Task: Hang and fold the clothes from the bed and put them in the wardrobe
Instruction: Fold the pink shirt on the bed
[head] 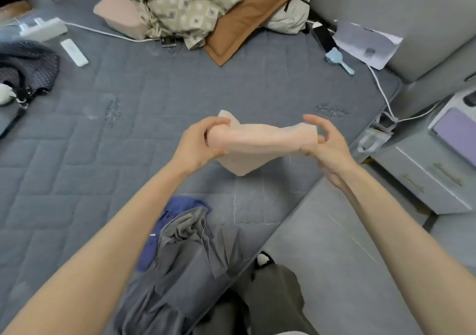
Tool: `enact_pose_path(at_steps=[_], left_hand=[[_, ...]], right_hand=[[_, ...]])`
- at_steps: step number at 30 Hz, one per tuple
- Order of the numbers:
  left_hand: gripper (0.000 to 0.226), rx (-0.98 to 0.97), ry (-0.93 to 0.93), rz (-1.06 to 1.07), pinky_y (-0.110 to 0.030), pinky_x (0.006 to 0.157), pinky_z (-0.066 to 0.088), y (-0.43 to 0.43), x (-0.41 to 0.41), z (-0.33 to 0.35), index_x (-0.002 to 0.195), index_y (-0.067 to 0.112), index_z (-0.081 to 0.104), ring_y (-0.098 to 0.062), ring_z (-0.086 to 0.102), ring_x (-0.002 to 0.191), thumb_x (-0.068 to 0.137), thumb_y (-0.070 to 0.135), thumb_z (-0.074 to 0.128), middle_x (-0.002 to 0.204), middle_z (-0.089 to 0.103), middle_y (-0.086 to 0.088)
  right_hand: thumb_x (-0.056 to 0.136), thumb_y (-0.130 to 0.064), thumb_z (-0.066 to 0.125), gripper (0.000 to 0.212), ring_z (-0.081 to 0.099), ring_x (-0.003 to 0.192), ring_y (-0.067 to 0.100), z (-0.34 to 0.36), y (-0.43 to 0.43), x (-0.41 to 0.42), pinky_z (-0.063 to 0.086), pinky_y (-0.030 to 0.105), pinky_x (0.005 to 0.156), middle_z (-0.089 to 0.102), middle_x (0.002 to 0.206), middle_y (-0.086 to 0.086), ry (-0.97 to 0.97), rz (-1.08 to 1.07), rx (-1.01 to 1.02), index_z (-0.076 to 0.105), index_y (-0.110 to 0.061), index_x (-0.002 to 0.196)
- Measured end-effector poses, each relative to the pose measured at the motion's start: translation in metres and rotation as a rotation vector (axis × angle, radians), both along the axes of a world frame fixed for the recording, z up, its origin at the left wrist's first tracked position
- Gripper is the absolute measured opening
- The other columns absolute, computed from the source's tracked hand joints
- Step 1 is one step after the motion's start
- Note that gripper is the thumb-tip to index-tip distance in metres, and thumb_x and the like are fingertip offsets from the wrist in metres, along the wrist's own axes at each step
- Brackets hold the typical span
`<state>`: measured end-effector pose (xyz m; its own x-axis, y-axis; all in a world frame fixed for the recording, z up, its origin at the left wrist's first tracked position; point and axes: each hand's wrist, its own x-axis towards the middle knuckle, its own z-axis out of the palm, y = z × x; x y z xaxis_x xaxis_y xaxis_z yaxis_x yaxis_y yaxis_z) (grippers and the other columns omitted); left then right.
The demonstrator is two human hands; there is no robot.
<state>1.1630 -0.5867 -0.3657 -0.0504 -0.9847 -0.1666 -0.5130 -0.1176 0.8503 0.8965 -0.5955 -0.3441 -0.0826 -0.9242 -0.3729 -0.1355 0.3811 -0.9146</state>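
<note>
Peach cloth [257,142], left hand [198,145] gripping, right hand [328,144] seemingly pinching it, beyond grey clothes [185,254].

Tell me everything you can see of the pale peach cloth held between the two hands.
The pale peach cloth is small, plain, soft and thin-looking, bunched into a band stretched between the hands, with one corner hanging below the middle. The left hand grips one end and the right hand pinches the other. It is held above the grey quilted bed, seemingly touching only the hands.
</note>
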Motion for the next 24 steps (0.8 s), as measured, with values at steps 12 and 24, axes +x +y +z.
enact_pose_path(at_steps=[12,24], left_hand=[[0.031,0.069,-0.65,-0.056,-0.038,0.072,0.038,-0.068,-0.097,0.003,0.123,0.019,0.058,-0.033,0.046,0.105,0.095,0.011,0.048,0.099,0.043,-0.01],[0.038,-0.309,-0.897,0.24,-0.043,0.076,0.033,-0.129,-0.166,0.017,0.122,0.014,0.065,-0.034,0.046,0.079,0.087,0.0,0.057,0.084,0.05,-0.02]], right_hand=[[0.064,-0.018,0.083,0.023,0.063,0.081,0.018,-0.001,-0.099,-0.075,0.043,0.02,0.065,0.074,0.086,0.004,0.719,0.342,-0.044,0.077,-0.018,0.085],[0.073,-0.014,0.073,0.02,0.043,0.1,0.022,0.005,-0.209,-0.152,0.045,0.035,0.064,0.049,0.102,0.003,0.879,0.477,-0.587,0.066,-0.009,0.091]])
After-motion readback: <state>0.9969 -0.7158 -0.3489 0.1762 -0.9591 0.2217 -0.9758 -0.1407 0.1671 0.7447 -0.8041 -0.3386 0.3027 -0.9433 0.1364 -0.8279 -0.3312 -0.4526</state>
